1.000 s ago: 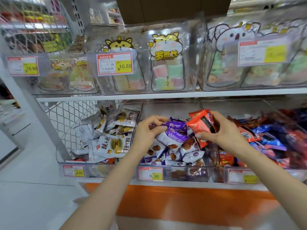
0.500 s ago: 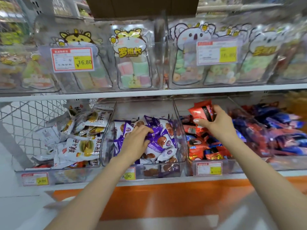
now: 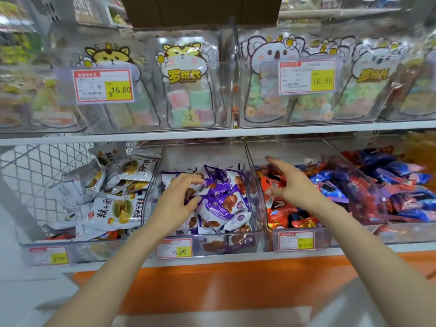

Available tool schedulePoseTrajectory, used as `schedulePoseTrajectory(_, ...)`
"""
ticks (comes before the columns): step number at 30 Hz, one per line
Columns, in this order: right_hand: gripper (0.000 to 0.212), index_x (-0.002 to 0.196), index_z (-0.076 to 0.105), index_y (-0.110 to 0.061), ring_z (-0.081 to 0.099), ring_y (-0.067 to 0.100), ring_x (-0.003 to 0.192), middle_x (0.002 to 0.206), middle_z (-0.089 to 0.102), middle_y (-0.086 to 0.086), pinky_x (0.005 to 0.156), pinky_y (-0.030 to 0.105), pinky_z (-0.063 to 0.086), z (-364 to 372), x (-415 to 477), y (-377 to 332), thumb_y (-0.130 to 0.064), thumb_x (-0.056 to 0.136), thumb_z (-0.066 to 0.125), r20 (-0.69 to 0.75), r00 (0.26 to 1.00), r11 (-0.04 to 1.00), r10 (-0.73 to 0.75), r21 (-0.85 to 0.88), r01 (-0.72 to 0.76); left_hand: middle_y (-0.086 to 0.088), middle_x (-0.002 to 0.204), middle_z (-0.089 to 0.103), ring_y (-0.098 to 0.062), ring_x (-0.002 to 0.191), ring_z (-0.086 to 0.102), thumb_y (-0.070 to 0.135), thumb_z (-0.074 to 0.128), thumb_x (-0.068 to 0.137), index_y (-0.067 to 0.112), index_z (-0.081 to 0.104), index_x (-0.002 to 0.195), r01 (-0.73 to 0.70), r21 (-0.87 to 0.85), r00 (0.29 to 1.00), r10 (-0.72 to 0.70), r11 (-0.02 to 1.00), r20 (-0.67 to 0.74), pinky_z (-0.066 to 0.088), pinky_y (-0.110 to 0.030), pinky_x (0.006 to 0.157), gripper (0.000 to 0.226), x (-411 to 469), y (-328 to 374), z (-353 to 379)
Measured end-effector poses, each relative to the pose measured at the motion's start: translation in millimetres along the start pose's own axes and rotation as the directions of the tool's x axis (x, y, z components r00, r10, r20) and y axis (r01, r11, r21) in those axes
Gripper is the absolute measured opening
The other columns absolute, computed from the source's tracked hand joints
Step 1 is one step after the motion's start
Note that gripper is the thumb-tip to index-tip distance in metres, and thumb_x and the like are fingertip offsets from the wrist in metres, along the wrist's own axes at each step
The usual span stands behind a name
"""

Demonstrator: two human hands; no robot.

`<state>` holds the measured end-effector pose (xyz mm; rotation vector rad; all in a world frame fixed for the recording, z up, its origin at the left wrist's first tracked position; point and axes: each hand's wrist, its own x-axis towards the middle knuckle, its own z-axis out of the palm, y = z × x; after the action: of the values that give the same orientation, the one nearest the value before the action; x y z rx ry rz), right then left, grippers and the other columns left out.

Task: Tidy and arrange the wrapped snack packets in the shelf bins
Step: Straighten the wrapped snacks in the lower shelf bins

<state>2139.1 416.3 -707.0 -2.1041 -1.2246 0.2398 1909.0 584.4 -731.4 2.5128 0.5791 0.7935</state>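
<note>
A red packet is no longer being carried: the right hand [image 3: 292,182] is being held, fingers spread, over the red packets [image 3: 283,210] in the right bin [image 3: 335,234], while purple packets [image 3: 219,197] in the middle bin [image 3: 203,154] are being pinched by the left hand [image 3: 179,197].

Two bare forearms are shown, the left forearm [image 3: 113,267] and the right forearm [image 3: 368,251], slender and uncovered down to the lower edge; the left hand [image 3: 175,199] and the right hand [image 3: 290,182] are likewise bare; slim fingers are seen, their nails blurred.
</note>
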Motion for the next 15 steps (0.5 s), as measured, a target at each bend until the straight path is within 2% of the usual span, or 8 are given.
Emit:
schedulePoseTrajectory(2,0.068,0.141,0.041,-0.025,0.041,0.018,0.132,0.142,0.045,0.001,0.110,0.034,0.033,2,-7,-12,-0.013,0.081,0.072,-0.107,0.992,0.995,-0.074,0.061,0.080,0.017,0.121,0.047,0.001,0.115,0.042,0.010,0.062,0.087,0.022,0.056,0.119,0.009,-0.008,0.999,-0.010,1.000,-0.049,0.028,-0.011,0.094,0.034,-6,-1,-10)
schedulePoseTrajectory(5,0.052,0.133,0.050,-0.021,0.047,0.013,0.124,0.133,0.053,-0.002,0.106,0.029,0.035,12,-16,-34,-0.012,0.085,0.066,-0.169,0.967,0.979,-0.189,0.048,0.200,0.012,0.124,0.048,0.002,0.115,0.040,0.010,0.061,0.087,0.020,0.056,0.120,0.028,0.010,0.995,-0.027,1.000,-0.101,0.031,-0.021,0.098,0.034,-16,-6,-30)
schedulePoseTrajectory(8,0.044,0.128,0.055,-0.022,0.045,0.002,0.113,0.121,0.053,-0.011,0.100,0.022,0.035,30,-25,-60,-0.012,0.086,0.065,-0.094,0.951,0.954,-0.296,0.023,0.299,0.007,0.127,0.049,-0.003,0.117,0.041,0.007,0.061,0.087,0.018,0.055,0.121,0.096,0.025,0.981,-0.090,0.995,-0.171,0.033,-0.022,0.100,0.036,-29,-20,-55)
schedulePoseTrajectory(10,0.041,0.126,0.057,-0.024,0.046,-0.001,0.111,0.119,0.054,-0.014,0.099,0.017,0.034,43,-31,-76,-0.012,0.087,0.064,-0.037,0.939,0.939,-0.342,0.034,0.343,0.005,0.124,0.050,-0.005,0.115,0.044,0.007,0.061,0.087,0.019,0.055,0.120,0.151,0.012,0.962,-0.145,0.988,-0.232,0.035,-0.020,0.098,0.036,-39,-32,-74)
schedulePoseTrajectory(11,0.039,0.125,0.058,-0.025,0.046,-0.001,0.112,0.119,0.055,-0.014,0.098,0.015,0.032,48,-32,-84,-0.012,0.088,0.063,-0.016,0.932,0.931,-0.363,0.040,0.364,0.005,0.122,0.051,-0.007,0.114,0.044,0.009,0.063,0.087,0.019,0.056,0.119,0.182,0.020,0.952,-0.171,0.983,-0.252,0.037,-0.023,0.098,0.035,-44,-39,-83)
schedulePoseTrajectory(13,0.036,0.122,0.060,-0.024,0.048,0.000,0.111,0.117,0.057,-0.015,0.098,0.015,0.034,60,-31,-102,-0.012,0.088,0.063,0.025,0.918,0.917,-0.396,0.059,0.394,0.004,0.118,0.052,-0.011,0.114,0.045,0.016,0.066,0.086,0.017,0.057,0.119,0.260,0.107,0.942,-0.228,0.960,-0.247,0.038,-0.033,0.098,0.034,-55,-59,-99)
schedulePoseTrajectory(15,0.033,0.120,0.062,-0.024,0.049,0.001,0.111,0.118,0.059,-0.014,0.098,0.018,0.037,72,-26,-122,-0.015,0.089,0.062,0.069,0.901,0.903,-0.429,0.065,0.425,-0.002,0.118,0.057,-0.021,0.115,0.050,0.020,0.070,0.082,0.015,0.059,0.118,0.284,0.279,0.954,-0.240,0.917,-0.182,0.042,-0.042,0.095,0.038,-64,-81,-112)
